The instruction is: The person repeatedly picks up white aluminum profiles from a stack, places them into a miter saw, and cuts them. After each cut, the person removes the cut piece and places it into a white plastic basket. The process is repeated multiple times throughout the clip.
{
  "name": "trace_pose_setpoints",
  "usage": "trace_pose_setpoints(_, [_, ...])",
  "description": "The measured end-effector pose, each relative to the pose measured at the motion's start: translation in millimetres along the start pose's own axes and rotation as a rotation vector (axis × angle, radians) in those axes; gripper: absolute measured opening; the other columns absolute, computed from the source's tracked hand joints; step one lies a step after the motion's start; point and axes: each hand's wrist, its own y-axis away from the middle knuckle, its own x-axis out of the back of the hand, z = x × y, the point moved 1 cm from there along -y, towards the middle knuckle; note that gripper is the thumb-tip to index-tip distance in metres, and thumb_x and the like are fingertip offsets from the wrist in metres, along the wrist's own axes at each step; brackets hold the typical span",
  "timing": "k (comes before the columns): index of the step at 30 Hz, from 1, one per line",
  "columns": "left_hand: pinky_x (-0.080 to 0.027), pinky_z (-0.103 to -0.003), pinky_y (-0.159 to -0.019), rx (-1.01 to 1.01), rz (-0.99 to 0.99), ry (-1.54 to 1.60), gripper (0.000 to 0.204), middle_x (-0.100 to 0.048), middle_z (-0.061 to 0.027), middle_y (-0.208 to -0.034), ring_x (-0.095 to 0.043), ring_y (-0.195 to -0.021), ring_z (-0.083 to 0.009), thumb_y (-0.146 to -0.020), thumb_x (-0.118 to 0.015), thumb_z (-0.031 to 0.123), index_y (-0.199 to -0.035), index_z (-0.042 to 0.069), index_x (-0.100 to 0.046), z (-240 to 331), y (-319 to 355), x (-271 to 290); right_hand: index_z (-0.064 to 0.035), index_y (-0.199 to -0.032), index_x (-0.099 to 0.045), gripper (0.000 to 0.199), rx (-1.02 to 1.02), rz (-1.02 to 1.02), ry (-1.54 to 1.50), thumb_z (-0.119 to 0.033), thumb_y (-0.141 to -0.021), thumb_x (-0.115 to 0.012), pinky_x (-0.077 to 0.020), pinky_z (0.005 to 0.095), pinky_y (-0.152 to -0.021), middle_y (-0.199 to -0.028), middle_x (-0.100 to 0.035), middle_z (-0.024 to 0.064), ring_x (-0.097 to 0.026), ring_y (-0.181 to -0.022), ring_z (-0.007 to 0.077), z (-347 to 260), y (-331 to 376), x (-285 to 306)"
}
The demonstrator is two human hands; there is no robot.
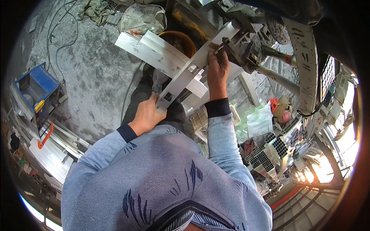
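A long silver aluminium profile [184, 78] with rectangular cutouts slants across in front of me, its far end at a machine. Around its near end my left hand [148, 116] is closed, the thumb lying by a cutout. Farther up, my right hand [218, 75] is closed at the profile's right edge, its fingertips against a dark metal clamp [232, 52]. Part of that grip is hidden behind the hand. Wide pale metal bars [152, 54] cross underneath the profile. Behind them sits a round orange-rimmed bucket [189, 40], partly covered.
At the left stands a blue bin [40, 82] on a frame, with stacked metal lengths [50, 161] below it. A cable [58, 50] lies on the dusty grey floor. Plastic bags [259, 120] and black grid trays [266, 152] are on the right, near a marked upright beam [305, 65].
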Motion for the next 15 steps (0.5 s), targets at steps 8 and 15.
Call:
trace_pose_setpoints(8, [-0.054, -0.052, -0.073, -0.007, 0.006, -0.005, 0.038, -0.067, -0.0292, -0.085, -0.067, -0.084, -0.0494, -0.08, -0.073, 0.02, -0.105, -0.004, -0.059, 19, 4, 14, 0.0009, -0.129, -0.063, 0.03, -0.019, 0.079, -0.019, -0.005, -0.1, -0.056, -0.0449, 0.0255, -0.091, -0.113, -0.066, 0.0058, -0.058, -0.103, 0.0113, -8, 4, -4])
trace_pose_setpoints(15, [-0.053, -0.052, -0.074, 0.013, -0.006, 0.016, 0.04, -0.067, -0.0303, -0.086, -0.066, -0.085, -0.05, -0.079, -0.073, 0.021, -0.105, -0.005, -0.058, 32, -3, 14, -0.0037, -0.134, -0.051, 0.034, 0.027, 0.103, -0.175, -0.007, -0.101, -0.057, -0.0433, 0.0228, -0.077, -0.109, -0.062, 0.0044, -0.052, -0.089, 0.0081, -8, 8, -4])
